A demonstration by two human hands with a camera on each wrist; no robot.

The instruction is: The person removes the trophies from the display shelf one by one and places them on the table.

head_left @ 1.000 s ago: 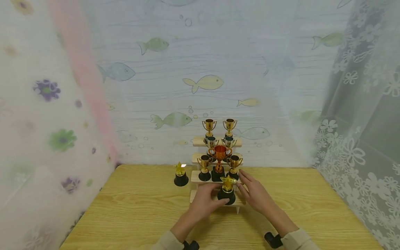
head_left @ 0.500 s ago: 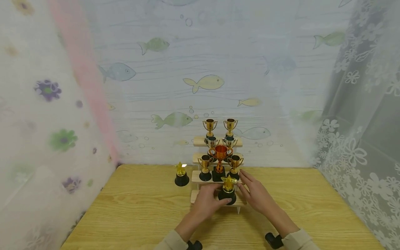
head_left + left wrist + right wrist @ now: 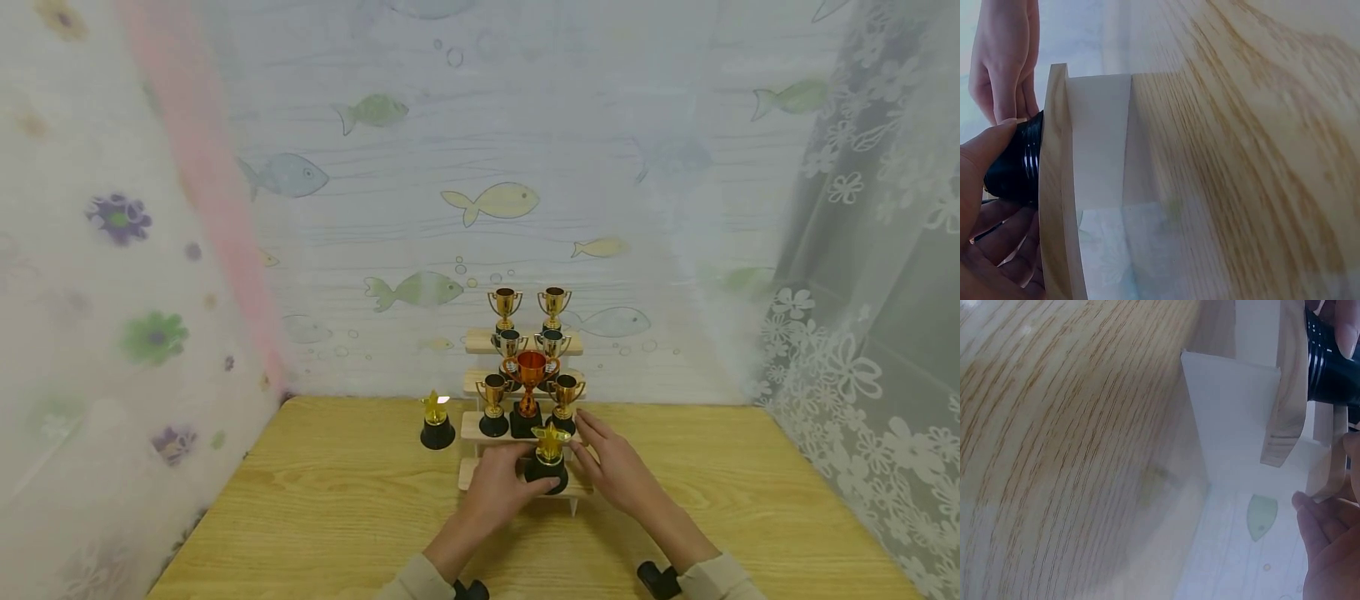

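A gold star trophy [image 3: 551, 442] with a black base stands upright on the lowest step of a tiered wooden stand [image 3: 467, 427]. My left hand [image 3: 497, 482] holds that base between thumb and fingers, and in the left wrist view the base [image 3: 1015, 164] sits against the plank. On the stand's right side, my right hand [image 3: 619, 468] has its fingers fairly straight. Its fingertips touch the end of a higher plank in the right wrist view, beside the right gold cup trophy [image 3: 564, 400]. An orange-red cup trophy [image 3: 531, 367] stands behind the star.
Another star trophy [image 3: 437, 432] stands on the wooden table [image 3: 337, 500] left of the stand. A left gold cup [image 3: 493, 396], silver cups [image 3: 510, 342] and gold cups [image 3: 506, 302] occupy the steps. Behind rises a fish-patterned curtain [image 3: 375, 208]; white lace [image 3: 862, 375] hangs at right.
The left forearm has shifted slightly right, and the held star trophy a trace with it. The right hand stays in its place by the stand.
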